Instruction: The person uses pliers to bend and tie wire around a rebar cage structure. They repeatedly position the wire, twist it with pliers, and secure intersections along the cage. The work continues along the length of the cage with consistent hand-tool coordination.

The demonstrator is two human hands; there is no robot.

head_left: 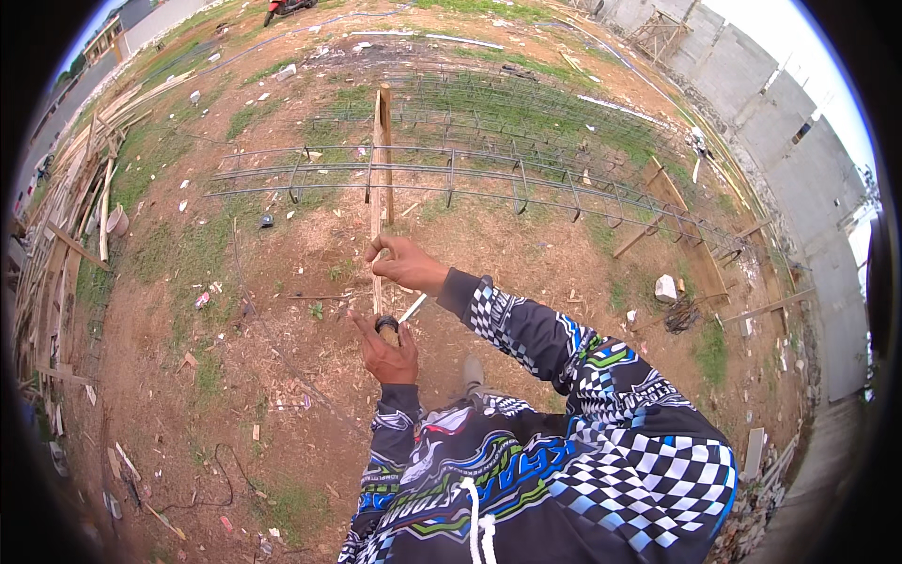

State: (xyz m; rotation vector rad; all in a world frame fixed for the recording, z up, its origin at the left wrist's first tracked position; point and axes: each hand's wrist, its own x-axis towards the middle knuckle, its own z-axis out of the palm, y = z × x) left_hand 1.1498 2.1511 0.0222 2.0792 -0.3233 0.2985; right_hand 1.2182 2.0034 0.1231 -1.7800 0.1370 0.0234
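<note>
My right hand [409, 264] is raised above a narrow wooden board, thumb and fingertips pinched together. Whatever may be between those fingertips is too small to make out. Closer to my body, my left hand [387, 353] curls around a small round thing with a black rim [386, 323], whose kind I cannot tell. The narrow wooden board [377, 202] runs away from me just beyond both hands. Across its far part lies a long cage of steel reinforcing bars [522, 179] with bent stirrups. A wooden post [386, 141] stands by the board's far end.
More rebar cages [526, 103] lie behind on the grass. To the right are a board form [691, 230], a coil of wire [680, 316], a white block [665, 289] and a grey wall [752, 103]. Stacked timber [70, 263] and a bucket [117, 221] are at left.
</note>
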